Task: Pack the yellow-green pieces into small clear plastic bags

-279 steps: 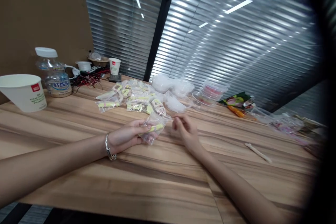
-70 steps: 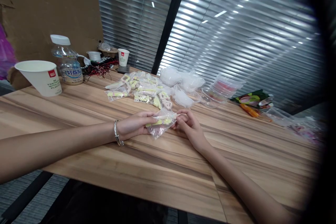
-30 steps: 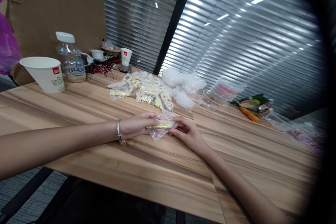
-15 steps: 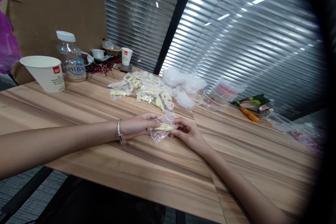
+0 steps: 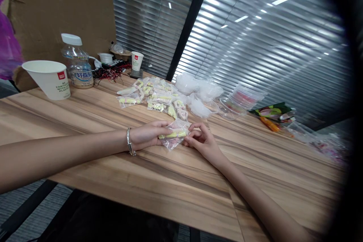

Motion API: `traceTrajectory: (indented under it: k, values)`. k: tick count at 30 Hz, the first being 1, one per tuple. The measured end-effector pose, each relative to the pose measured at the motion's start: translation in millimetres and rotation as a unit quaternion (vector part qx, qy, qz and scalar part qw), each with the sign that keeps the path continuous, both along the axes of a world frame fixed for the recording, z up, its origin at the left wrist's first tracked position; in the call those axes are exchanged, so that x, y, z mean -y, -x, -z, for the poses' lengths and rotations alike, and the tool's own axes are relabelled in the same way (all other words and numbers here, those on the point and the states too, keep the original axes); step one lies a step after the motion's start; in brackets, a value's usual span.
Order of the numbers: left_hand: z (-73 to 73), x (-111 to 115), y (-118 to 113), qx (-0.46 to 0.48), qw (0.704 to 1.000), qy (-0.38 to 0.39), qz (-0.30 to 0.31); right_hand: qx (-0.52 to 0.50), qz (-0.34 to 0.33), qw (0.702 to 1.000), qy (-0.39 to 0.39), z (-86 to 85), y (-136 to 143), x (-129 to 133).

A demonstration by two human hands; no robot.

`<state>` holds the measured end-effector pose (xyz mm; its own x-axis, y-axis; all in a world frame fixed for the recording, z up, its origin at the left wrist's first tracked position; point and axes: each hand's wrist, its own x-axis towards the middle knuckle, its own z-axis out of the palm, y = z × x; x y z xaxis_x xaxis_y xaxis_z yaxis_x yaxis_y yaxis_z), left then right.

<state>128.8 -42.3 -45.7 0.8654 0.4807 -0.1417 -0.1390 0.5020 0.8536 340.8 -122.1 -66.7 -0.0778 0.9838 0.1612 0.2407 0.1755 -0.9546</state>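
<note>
My left hand [image 5: 147,135] holds a small clear plastic packet [image 5: 175,136] with a yellow strip-like item inside, thumb on top of it. At the packet's right edge, my right hand [image 5: 202,141] has its thumb and bent fingers closed on the plastic; the exact fingertip contact is partly hidden. Beyond my hands lies a pile of similar clear packets [image 5: 160,96] with yellow and pale contents. One packet [image 5: 129,100] lies at the pile's left side.
Translucent plastic bowls [image 5: 201,104] and stacked clear tubs [image 5: 244,98] stand behind the pile. On the left are a paper cup [image 5: 49,79] and a plastic bottle [image 5: 81,66]. Red and black wires [image 5: 109,73] and a smaller cup [image 5: 137,61] sit farther back, an orange item [image 5: 269,123] at right.
The packet has tilted and shifted slightly upward, showing more of the yellow item. The right hand's index finger has lifted and bent a little; the left hand is nearly still.
</note>
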Motion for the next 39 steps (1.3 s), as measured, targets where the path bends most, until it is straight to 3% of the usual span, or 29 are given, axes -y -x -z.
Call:
traceTrajectory:
  k: [39]
  values:
    - [-0.5,-0.7,0.6,-0.007,1.000,0.011,-0.004,0.053,-0.032,0.998,0.014,-6.5,1.0,1.0]
